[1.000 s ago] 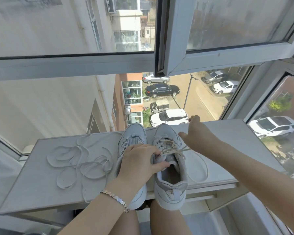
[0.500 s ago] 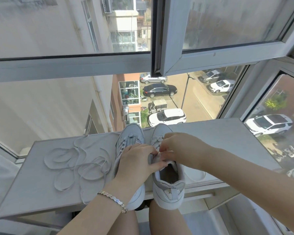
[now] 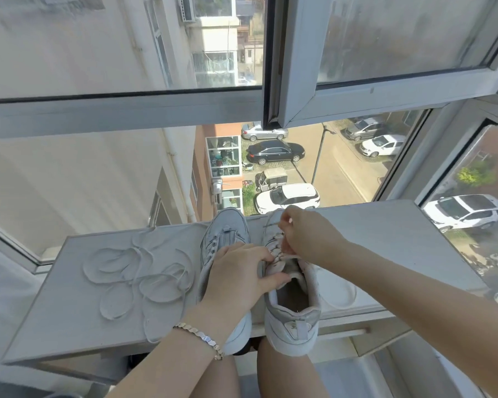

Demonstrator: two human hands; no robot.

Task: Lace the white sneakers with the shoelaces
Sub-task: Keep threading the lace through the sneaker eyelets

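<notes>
Your left hand (image 3: 236,278) reaches across the left sneaker (image 3: 224,235) and grips the inner edge of the right sneaker (image 3: 295,320). Its fingers are curled over the eyelet flap and the thumb presses in at the mouth of the shoe. A metal bracelet (image 3: 202,338) sits on that wrist.

Your right hand (image 3: 309,238) hovers over the front half of the right sneaker with the wrist bent down. Its fingers (image 3: 288,222) are closed in a pinch on the threaded shoelace (image 3: 274,241), whose thin tip pokes out to the left just above the eyelets. This hand hides the eyelets beneath it, so you cannot tell how far up the lacing goes. Slack from this lace lies in a loop on the tabletop (image 3: 69,311), just right of the shoe.

Both sneakers stand side by side, touching, with toes toward the window and heels hanging over the near edge of the tabletop above your knees. The left sneaker shows bare eyelets. The loose shoelace (image 3: 138,272) lies in tangled loops on the tabletop, left of the shoes and apart from them.

Beyond the window frame (image 3: 282,90), parked cars (image 3: 288,196) sit far below. A small mark on the heel tab of the right sneaker is too small to read.
</notes>
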